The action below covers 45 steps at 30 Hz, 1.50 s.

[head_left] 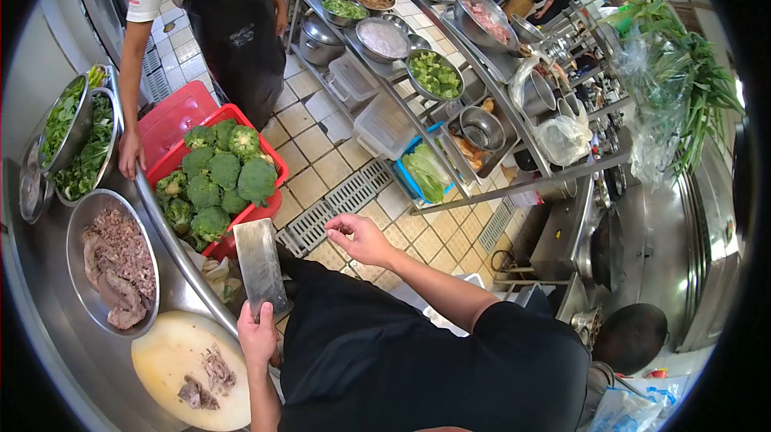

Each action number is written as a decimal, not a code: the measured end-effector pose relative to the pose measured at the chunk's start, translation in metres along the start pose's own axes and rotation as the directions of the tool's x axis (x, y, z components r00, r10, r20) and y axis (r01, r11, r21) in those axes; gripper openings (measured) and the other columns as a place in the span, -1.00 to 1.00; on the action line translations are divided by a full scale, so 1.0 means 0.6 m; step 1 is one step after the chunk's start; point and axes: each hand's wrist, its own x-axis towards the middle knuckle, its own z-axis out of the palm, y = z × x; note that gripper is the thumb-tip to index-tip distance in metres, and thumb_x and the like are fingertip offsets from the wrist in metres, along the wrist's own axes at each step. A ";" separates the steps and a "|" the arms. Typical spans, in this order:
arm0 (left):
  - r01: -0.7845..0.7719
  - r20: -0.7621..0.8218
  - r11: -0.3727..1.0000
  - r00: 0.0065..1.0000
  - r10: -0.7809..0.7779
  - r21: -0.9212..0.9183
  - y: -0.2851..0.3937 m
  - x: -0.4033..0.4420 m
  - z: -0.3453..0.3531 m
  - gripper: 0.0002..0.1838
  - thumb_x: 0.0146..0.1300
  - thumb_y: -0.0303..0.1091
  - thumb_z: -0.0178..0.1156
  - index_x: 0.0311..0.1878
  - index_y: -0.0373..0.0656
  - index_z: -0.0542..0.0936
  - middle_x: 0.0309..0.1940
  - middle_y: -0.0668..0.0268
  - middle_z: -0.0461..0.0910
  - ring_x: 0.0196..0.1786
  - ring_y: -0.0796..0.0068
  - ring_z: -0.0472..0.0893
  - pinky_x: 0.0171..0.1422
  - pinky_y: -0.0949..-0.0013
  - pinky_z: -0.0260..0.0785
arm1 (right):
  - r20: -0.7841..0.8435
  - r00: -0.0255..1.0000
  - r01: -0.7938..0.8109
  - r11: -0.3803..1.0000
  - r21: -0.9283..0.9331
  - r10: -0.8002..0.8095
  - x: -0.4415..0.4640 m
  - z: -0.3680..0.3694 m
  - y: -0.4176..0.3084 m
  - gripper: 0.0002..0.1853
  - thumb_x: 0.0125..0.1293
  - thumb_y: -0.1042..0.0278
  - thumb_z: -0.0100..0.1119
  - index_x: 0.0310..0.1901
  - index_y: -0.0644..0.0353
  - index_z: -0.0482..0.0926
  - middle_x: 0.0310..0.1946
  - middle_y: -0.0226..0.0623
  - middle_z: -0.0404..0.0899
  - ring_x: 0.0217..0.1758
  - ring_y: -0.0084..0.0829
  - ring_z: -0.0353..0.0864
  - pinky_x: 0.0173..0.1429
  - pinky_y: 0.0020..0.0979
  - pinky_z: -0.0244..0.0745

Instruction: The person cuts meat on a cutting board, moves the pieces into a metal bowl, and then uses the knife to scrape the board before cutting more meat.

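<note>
My left hand (258, 339) grips a wide-bladed cleaver (262, 265), its blade pointing away from me beside the counter edge. My right hand (358, 240) is raised over the floor in front of my dark apron, fingers loosely bent and apart, with nothing visible in them. Left of the cleaver, a round cutting board (165, 352) bears a few pieces of cooked meat (210, 380). Behind the board, a steel bowl (74, 259) contains chopped meat (128, 243) and larger, uncut-looking pieces.
Beyond the cleaver stands a red crate (279, 167) of broccoli (215, 179). A co-worker in a dark apron (233, 30) rests a hand on the counter (181, 251) near bowls of leafy greens (96, 143). A metal rack (405, 103) with food bowls stands across the tiled floor.
</note>
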 end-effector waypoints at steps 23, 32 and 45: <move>-0.169 -0.536 0.972 0.843 0.057 -0.163 -0.069 -0.207 -0.048 -0.80 0.61 -0.29 0.20 0.06 -0.23 0.54 -0.61 0.46 0.43 -0.69 0.66 0.38 -0.62 0.42 0.31 | 0.423 0.824 0.368 0.924 0.107 -0.377 0.053 0.163 -0.143 -0.77 0.50 0.29 0.33 0.03 0.25 0.70 -0.28 -0.36 0.75 -0.28 -0.55 0.67 -0.11 -0.38 0.62; -0.195 -0.693 0.943 0.719 -0.049 -0.269 -0.164 -0.315 -0.037 -0.82 0.62 -0.28 0.17 0.06 -0.18 0.52 -0.55 0.42 0.45 -0.70 0.63 0.38 -0.65 0.39 0.34 | 0.556 0.656 0.508 0.843 0.176 -0.511 0.004 0.238 -0.184 -0.75 0.48 0.25 0.32 0.02 0.25 0.70 -0.28 -0.26 0.71 -0.25 -0.40 0.69 -0.09 -0.30 0.60; -0.145 -0.786 0.961 0.609 -0.101 -0.236 -0.150 -0.354 -0.061 -0.77 0.64 -0.22 0.13 0.13 -0.18 0.54 -0.54 0.41 0.48 -0.64 0.59 0.45 -0.59 0.40 0.31 | 0.534 0.679 0.535 0.837 0.111 -0.504 -0.005 0.251 -0.184 -0.75 0.46 0.26 0.37 0.05 0.19 0.73 -0.24 -0.26 0.73 -0.26 -0.44 0.70 -0.12 -0.31 0.64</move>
